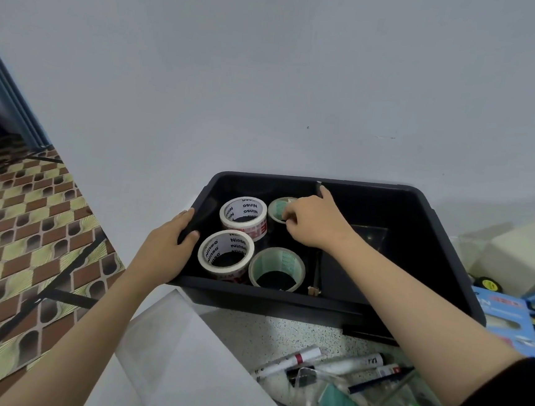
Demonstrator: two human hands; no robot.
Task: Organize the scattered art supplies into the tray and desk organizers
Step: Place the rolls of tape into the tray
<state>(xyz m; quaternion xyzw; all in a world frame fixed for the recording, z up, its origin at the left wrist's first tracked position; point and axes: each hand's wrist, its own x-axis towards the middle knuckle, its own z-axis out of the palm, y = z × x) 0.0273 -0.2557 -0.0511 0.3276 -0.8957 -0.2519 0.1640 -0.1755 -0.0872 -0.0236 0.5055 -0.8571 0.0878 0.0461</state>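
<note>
A black tray [443, 250] stands on the speckled desk against the wall, split by a thin divider. Its left compartment holds two white Ninso tape rolls [243, 215] [225, 253] and two green-lined rolls, one near [276, 268] and one far [279, 208]. My left hand [169, 242] grips the tray's left rim, thumb inside. Inside the tray, my right hand [314, 221] pinches the far green roll, with its index finger stretched up along the divider.
Several markers [288, 361] and pens lie on the desk in front of the tray, beside a clear acrylic organizer [355, 401]. A white sheet [188, 351] lies at the left. Blue boxes [505, 316] and a pale container [520, 254] crowd the right side.
</note>
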